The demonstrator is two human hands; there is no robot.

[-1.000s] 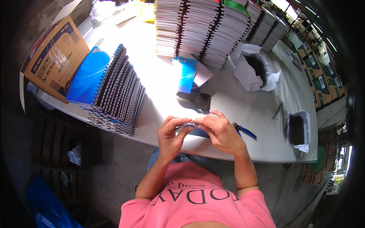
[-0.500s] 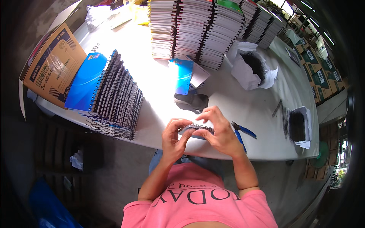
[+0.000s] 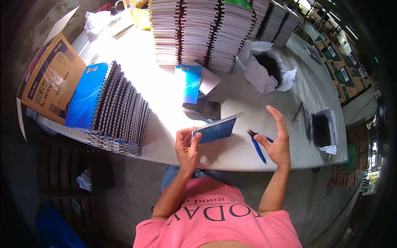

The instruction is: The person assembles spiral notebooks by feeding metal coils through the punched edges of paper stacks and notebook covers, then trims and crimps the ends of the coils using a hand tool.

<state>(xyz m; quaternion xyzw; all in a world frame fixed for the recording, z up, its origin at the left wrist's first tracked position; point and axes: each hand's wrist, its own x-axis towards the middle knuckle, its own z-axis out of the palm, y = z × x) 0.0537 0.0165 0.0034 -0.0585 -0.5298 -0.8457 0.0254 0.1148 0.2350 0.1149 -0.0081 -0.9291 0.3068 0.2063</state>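
Note:
My left hand (image 3: pixel 187 148) grips one end of a small blue notebook (image 3: pixel 216 133), thumb on its cover. A wire coil (image 3: pixel 225 119) runs along the notebook's upper edge, and a length of it sticks out past the far right corner. My right hand (image 3: pixel 278 142) is off the notebook, fingers stretched and thumb apart, over a pair of blue-handled cutting pliers (image 3: pixel 257 146) lying on the table. The thumb is close to the pliers' handles, partly covering them; whether it touches them I cannot tell. Beyond the notebook lies a dark grey object (image 3: pixel 202 110).
At left a stack of blue coil-bound notebooks (image 3: pixel 120 103) stands by an open cardboard box (image 3: pixel 51 80). Tall piles of bound books (image 3: pixel 198 33) fill the back. Loose blue covers (image 3: pixel 189 82) lie before them. Paper-wrapped black coils (image 3: pixel 266 68) and more coils (image 3: pixel 323 130) sit at right.
My right hand has let go of the notebook and moved right, over the pliers. The notebook has turned so its blue cover and the protruding coil end show.

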